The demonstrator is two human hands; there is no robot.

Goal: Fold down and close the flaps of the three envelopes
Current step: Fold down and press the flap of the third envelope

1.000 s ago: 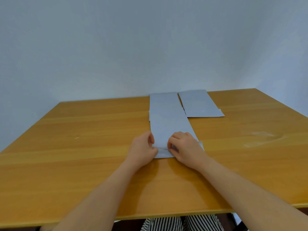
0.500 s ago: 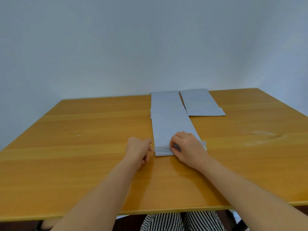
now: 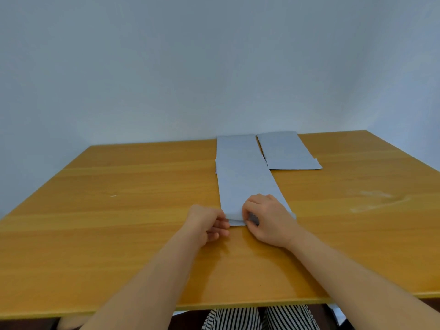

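Nearest envelope [image 3: 247, 186] lying lengthwise on counter [image 3: 119, 234], right hand [image 3: 269, 220] pinching its near flap, left hand [image 3: 207, 222] curling at its left corner, that grip unclear

Both forearms are left bare up to the hands; no sleeves, rings or watches are seen. Black-and-white striped trousers [image 3: 240, 319] are worn, glimpsed below the hands, under the bench [image 3: 119, 246] edge.

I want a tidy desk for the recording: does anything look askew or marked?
Pale smears mark the table to the right. The far right envelope lies slightly angled to the middle one. Nothing looks damaged.
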